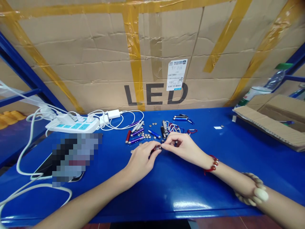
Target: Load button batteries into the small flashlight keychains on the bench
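Note:
Over the middle of the blue table, my left hand (141,157) is closed around a small dark-red mini flashlight (157,147), with only its metal end showing. My right hand (182,144) is pinched right at that end; whatever is between its fingertips is too small to make out. Just beyond my hands lie purple mini flashlights (136,140), a red one (128,136), a blue one (154,134) and silver ones. Several button cells (147,136) are scattered among them. Carabiner clips (174,127) lie in a pile behind my right hand.
A white power strip (91,126) with tangled cables and a blurred-out phone (71,159) occupy the left. An open cardboard box (267,128), a paper cup (254,92) and a bottle (276,78) stand at right. A large taped carton (95,63) walls off the back.

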Demonstrator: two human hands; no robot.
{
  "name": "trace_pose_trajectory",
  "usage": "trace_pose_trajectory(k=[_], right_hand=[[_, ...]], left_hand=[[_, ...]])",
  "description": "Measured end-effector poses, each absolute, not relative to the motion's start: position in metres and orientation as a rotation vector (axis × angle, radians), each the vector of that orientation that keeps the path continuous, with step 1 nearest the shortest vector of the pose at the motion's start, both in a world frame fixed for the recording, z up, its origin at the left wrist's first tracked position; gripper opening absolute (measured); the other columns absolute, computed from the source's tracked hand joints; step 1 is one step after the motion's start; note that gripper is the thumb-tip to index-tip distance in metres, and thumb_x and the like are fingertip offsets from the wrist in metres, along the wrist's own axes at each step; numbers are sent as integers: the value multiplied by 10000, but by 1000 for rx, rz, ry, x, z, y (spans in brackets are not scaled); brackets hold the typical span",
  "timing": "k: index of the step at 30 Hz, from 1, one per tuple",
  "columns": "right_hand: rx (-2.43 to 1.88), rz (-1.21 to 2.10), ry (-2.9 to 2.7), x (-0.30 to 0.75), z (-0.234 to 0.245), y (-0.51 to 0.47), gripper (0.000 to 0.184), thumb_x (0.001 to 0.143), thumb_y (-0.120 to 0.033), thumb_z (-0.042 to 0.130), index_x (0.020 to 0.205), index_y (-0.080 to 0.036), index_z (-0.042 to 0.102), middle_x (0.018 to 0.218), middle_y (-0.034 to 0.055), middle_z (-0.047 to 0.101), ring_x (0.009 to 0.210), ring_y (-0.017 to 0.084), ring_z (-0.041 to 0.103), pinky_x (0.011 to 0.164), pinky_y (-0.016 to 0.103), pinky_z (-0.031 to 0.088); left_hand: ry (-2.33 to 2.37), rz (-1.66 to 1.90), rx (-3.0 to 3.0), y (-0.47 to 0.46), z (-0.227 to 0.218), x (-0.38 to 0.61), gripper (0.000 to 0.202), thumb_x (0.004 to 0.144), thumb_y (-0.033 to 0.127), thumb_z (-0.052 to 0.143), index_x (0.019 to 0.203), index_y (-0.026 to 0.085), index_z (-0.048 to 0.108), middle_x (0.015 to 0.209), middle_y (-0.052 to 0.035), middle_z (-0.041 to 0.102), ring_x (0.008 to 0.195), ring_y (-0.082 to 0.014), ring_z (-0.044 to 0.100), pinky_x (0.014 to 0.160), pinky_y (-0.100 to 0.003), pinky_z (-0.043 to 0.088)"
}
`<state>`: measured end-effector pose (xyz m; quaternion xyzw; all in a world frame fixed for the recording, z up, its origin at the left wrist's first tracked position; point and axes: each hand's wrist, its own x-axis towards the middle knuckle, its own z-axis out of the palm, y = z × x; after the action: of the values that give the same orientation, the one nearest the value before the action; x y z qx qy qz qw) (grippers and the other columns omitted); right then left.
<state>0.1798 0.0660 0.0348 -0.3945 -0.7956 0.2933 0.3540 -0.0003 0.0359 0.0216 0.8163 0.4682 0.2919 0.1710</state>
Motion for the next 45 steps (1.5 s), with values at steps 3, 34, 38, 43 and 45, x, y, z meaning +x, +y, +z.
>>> trace_pose_trajectory(k=[3, 34, 38, 43, 45], right_hand=[[-1010, 747, -2053, 181, 37, 67, 202, 769, -339, 613, 697, -155, 656, 668, 15, 567, 564, 83, 485, 520, 208, 388], [-823, 947, -2113, 187, 26, 80, 229, 660, -398, 704, 581, -187, 663, 767, 50, 568, 694, 143, 545, 594, 243, 445], [-868, 948, -2158, 187, 23, 87, 238, 640, -414, 713, 564, -195, 659, 759, 54, 561, 694, 144, 538, 636, 252, 452], [-879, 968, -2264, 187, 24, 97, 263, 629, -394, 721, 504, -179, 636, 703, 67, 554, 627, 136, 543, 585, 242, 453], [-858, 949, -2297, 185, 28, 100, 271, 616, -397, 726, 485, -179, 632, 666, 70, 552, 592, 137, 543, 555, 240, 451]], left_hand=[[1315, 847, 2280, 36, 22, 1, 190, 879, 253, 409, 980, 203, 561, 943, -25, 634, 847, -146, 578, 766, -265, 439], [1192, 759, 2374, 34, 20, -2, 271, 914, 257, 339, 1033, 170, 566, 1049, -23, 625, 958, -143, 579, 833, -238, 442], [1265, 723, 2447, 34, 18, -5, 290, 922, 280, 307, 1040, 169, 548, 1028, -29, 627, 948, -166, 589, 809, -279, 468], [1266, 717, 2517, 33, 18, -8, 286, 924, 284, 300, 1033, 160, 534, 998, -33, 632, 942, -190, 596, 801, -324, 482], [1278, 718, 2515, 31, 19, -9, 280, 923, 283, 303, 1024, 153, 530, 990, -35, 634, 928, -194, 601, 788, -331, 489]])
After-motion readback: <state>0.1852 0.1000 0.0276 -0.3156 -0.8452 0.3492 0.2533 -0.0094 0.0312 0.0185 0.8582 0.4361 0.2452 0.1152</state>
